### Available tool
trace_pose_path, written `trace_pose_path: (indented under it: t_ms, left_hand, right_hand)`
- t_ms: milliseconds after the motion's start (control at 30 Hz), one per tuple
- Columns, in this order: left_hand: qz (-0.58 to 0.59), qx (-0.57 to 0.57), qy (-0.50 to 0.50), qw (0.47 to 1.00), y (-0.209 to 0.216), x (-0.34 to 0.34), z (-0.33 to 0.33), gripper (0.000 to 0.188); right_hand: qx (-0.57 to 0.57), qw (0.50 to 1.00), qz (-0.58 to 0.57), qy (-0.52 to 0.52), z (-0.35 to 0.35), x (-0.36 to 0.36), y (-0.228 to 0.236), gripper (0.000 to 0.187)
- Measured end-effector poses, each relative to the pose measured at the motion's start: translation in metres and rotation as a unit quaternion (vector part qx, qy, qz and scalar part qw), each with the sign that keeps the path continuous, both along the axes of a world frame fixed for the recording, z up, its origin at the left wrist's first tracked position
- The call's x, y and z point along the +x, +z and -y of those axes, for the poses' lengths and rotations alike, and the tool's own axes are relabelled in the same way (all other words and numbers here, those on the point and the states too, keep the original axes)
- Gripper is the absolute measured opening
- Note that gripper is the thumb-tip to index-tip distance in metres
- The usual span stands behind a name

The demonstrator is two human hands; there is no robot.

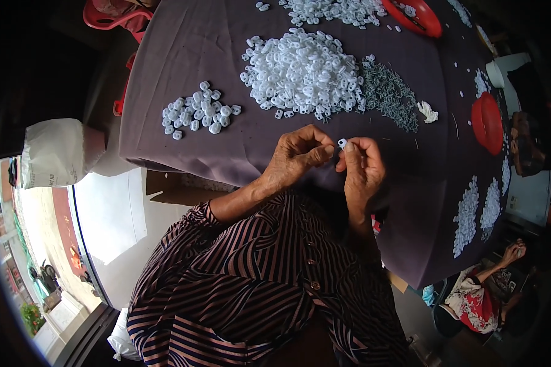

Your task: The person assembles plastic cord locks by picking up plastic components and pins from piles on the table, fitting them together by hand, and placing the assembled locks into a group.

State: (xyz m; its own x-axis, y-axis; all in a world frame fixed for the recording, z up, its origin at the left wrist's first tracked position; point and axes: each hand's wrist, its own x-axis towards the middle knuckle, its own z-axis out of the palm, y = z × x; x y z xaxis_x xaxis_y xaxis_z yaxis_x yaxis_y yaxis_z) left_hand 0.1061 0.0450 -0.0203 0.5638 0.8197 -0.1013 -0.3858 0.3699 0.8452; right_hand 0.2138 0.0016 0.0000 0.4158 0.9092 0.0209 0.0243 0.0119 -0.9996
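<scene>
Between my right thumb and fingertips is a small white plastic piece (342, 142) with holes in it; my right hand (363, 171) is closed on it. My left hand (295, 158) is close beside it, thumb and forefinger pinched together. Whatever that pinch holds, if anything, is too small to make out. Both hands are over the near edge of the dark tablecloth (226, 144). Beyond them lies a large heap of white plastic pieces (303, 73). Touching its right side is a pile of small grey metal screws or pins (390, 98). A smaller group of white pieces (199, 110) lies to the left.
A crumpled white scrap (427, 112) lies right of the metal pile. Red bowls (487, 124) and more white heaps (466, 217) stand along the right side. Below the table's edge is a cardboard box (165, 188). Another person (480, 296) sits at the lower right.
</scene>
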Motion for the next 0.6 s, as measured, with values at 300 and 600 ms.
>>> trace_pose_path:
  t_ms: [300,600]
  left_hand:
    - [-0.015,0.0,0.025,1.0,-0.002,0.006,-0.001,0.007]
    - [-0.012,-0.035,-0.029,0.999,-0.001,0.003,0.004,0.012]
  right_hand:
    - [0.032,0.996,0.039,0.078,0.0,0.015,0.003,0.012]
    - [0.087,0.977,0.073,0.183,0.0,0.027,-0.003,0.01]
